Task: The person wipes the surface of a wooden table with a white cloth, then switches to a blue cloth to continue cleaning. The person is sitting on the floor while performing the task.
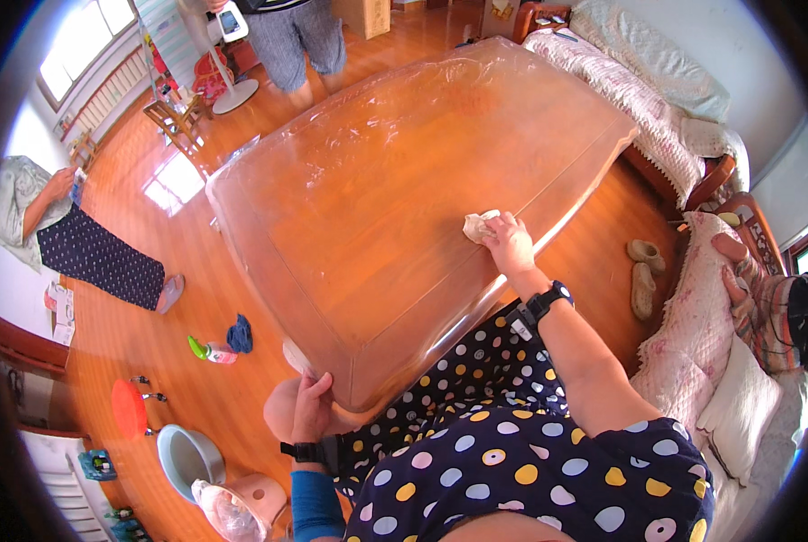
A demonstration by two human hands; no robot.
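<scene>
In front of me stands a wooden table (377,196) with a glossy, see-through cover over its top and down past its edges. My right hand (512,247) presses a crumpled off-white cloth (478,226) onto the tabletop near the long side closest to me. At the near left corner, my left hand (314,400) grips the table's edge, its thumb on top and its other fingers partly hidden. A pale thing (298,356) shows beside that hand under the edge; what it is cannot be made out.
On the floor at left are a spray bottle (212,350), a blue cloth (240,333), a red stool (129,408), a basin (189,461) and a lined bin (255,501). People stand at left (99,251) and beyond the table (296,40); another's feet (732,271) rest on a right-hand sofa (675,311).
</scene>
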